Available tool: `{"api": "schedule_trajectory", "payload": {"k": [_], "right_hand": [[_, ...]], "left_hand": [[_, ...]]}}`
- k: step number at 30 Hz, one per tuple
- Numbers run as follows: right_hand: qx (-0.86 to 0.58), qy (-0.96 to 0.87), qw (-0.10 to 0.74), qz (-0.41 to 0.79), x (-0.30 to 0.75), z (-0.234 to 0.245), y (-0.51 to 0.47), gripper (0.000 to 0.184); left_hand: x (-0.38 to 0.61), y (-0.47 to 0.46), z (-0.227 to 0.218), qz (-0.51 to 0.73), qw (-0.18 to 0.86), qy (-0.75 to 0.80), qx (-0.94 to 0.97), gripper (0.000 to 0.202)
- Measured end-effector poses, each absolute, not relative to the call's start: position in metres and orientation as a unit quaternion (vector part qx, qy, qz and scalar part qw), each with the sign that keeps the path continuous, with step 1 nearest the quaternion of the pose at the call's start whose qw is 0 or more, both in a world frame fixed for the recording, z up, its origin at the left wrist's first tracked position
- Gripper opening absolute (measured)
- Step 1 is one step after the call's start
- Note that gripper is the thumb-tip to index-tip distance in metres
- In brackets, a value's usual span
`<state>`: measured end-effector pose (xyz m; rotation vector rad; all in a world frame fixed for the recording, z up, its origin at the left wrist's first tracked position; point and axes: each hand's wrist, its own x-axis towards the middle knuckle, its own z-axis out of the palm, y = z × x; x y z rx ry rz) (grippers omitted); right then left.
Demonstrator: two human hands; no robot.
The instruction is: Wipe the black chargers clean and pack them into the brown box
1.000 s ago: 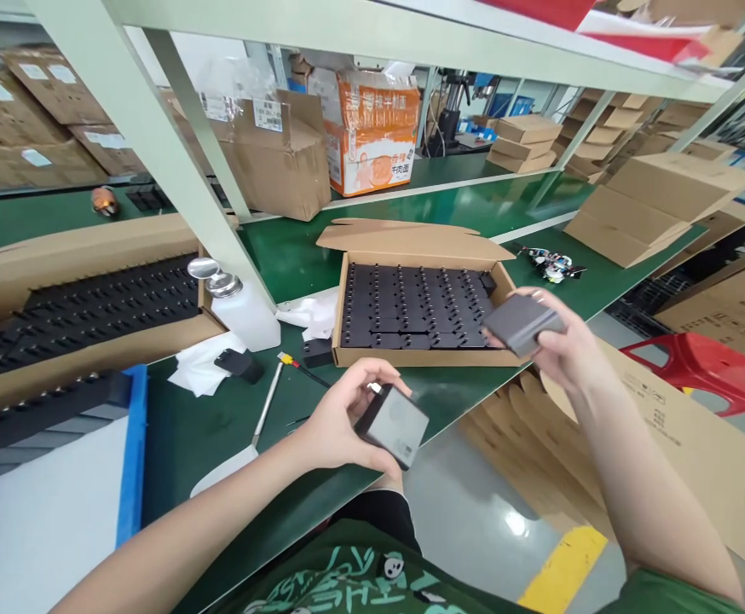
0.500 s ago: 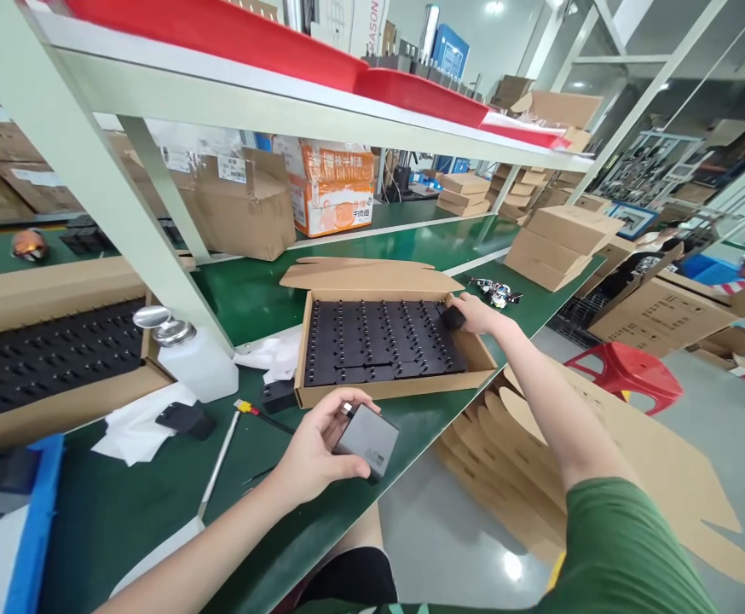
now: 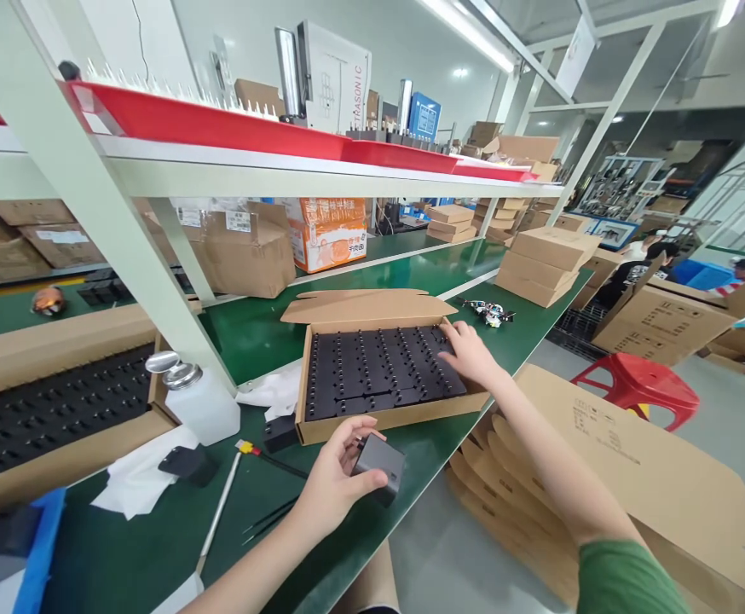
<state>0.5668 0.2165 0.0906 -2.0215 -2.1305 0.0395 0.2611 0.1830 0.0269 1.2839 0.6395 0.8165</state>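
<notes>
My left hand (image 3: 342, 482) grips a black box-shaped power adapter (image 3: 380, 465) by its sides, above the table's front edge. In front of it stands an open cardboard box (image 3: 372, 428) filled with rows of black adapters (image 3: 366, 367), small pins upward. My right hand (image 3: 468, 351) is over the box's far right corner, fingers apart, resting on or just above the end adapters; whether they touch is hard to tell. A loose black adapter (image 3: 280, 432) lies against the box's left side, and another adapter (image 3: 188, 463) sits on white tissue (image 3: 135, 479).
A white pump bottle (image 3: 201, 405) stands by the shelf post (image 3: 113, 222). Left is a second filled box (image 3: 59, 418). Tweezers (image 3: 274, 516) and a cable (image 3: 276, 462) lie nearby. Stacked cartons (image 3: 542, 264), a red stool (image 3: 638, 388) and flat cardboard (image 3: 654, 460) are at right.
My right hand has let go of a black adapter at the box's right end and spread its fingers. My left hand has tilted its adapter. The camera view has tipped upward.
</notes>
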Motion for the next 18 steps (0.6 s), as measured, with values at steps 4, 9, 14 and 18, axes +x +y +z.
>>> {"api": "schedule_trajectory", "payload": {"k": [4,9,14,18], "right_hand": [[-0.463,-0.845,0.132,0.231,0.511,0.087,0.144,0.086],[-0.483,-0.785,0.171,0.350,0.475,0.085,0.109,0.066],[-0.554,-0.763,0.158,0.294,0.500,0.098,0.117,0.061],[-0.661,-0.717,0.156,0.159,0.567,0.112,0.149,0.060]], "left_hand": [[0.275,0.179,0.019,0.342,0.690,0.280,0.573,0.080],[0.301,0.165,0.019,0.329,0.688,0.296,0.576,0.084],[0.302,0.158,0.033,0.323,0.671,0.296,0.599,0.092],[0.263,0.149,0.050,0.307,0.648,0.306,0.626,0.061]]}}
